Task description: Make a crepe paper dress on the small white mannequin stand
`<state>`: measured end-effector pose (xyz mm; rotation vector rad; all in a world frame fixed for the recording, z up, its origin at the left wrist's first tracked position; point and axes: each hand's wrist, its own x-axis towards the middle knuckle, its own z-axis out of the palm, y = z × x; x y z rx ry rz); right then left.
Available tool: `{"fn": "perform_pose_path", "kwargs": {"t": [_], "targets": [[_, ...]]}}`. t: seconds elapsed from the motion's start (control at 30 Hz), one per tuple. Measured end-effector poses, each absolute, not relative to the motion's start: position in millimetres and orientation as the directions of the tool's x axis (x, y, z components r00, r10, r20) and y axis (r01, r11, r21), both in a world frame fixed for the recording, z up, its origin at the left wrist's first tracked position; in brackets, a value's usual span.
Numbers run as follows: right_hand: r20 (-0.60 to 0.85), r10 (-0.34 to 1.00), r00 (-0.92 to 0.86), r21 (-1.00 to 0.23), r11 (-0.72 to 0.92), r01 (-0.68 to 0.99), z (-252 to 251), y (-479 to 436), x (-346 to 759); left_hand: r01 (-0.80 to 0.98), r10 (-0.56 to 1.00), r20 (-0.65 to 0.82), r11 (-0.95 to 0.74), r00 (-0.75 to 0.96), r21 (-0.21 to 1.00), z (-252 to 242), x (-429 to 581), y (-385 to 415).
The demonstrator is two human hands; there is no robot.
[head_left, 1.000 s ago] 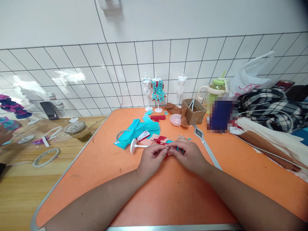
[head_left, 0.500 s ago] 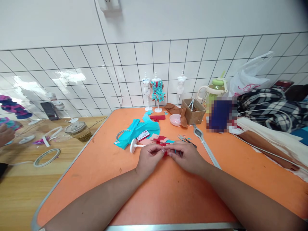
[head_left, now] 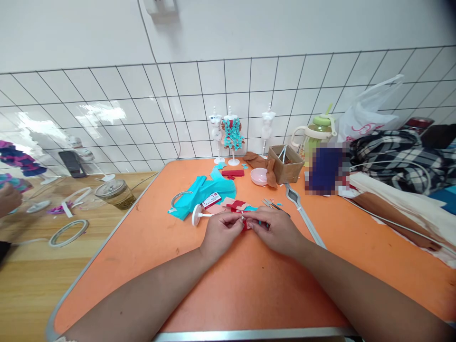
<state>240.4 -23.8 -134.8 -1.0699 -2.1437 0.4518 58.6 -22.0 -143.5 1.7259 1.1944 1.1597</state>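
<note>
My left hand and my right hand meet over the orange table, fingertips pinching a small red fabric piece between them. Just beyond my fingers lie red and pink fabric scraps. A white stand with a round base lies on its side left of my left hand. Small scissors lie behind my right hand. Teal fabric is spread further back.
Three small mannequin stands line the tiled wall, one dressed in teal and red. A cardboard box, pink dish, green bottle, plaid cloth sit right. Another person's hand, tape rings and jar occupy the left wooden table.
My hands stay together on the red piece, shifting slightly toward me. My right hand uncovered the scissors behind it. The view drifted a little.
</note>
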Motion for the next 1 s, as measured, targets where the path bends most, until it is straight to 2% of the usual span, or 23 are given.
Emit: {"fn": "perform_pose_path", "kwargs": {"t": [0.43, 0.57, 0.63, 0.8, 0.9, 1.0], "targets": [[0.554, 0.766, -0.325, -0.505, 0.620, 0.601, -134.9, -31.7, 236.0, 0.323, 0.936, 0.314, -0.349, 0.157, 0.879, -139.8, 62.2, -27.6], [0.533, 0.780, -0.329, -0.501, 0.604, 0.620, -134.2, -30.2, 236.9, 0.362, 0.920, 0.351, -0.392, 0.177, 0.845, -140.8, 62.6, -29.6], [0.482, 0.814, -0.324, -0.557, 0.570, 0.604, -132.6, -28.6, 237.2, 0.370, 0.917, 0.362, -0.400, 0.169, 0.839, -141.8, 63.5, -30.5], [0.309, 0.909, -0.279, -0.784, 0.410, 0.467, -128.8, -23.3, 236.5, 0.350, 0.917, 0.356, -0.398, 0.181, 0.848, -142.4, 64.0, -30.1], [0.187, 0.940, -0.285, -0.932, 0.261, 0.252, -127.5, -21.2, 235.4, 0.304, 0.897, 0.384, -0.436, 0.218, 0.847, -141.0, 62.5, -30.2], [-0.001, 0.932, -0.363, -1.000, -0.012, -0.028, -127.5, -20.4, 234.1, 0.244, 0.843, 0.452, -0.523, 0.292, 0.817, -140.2, 60.9, -31.8]]}}
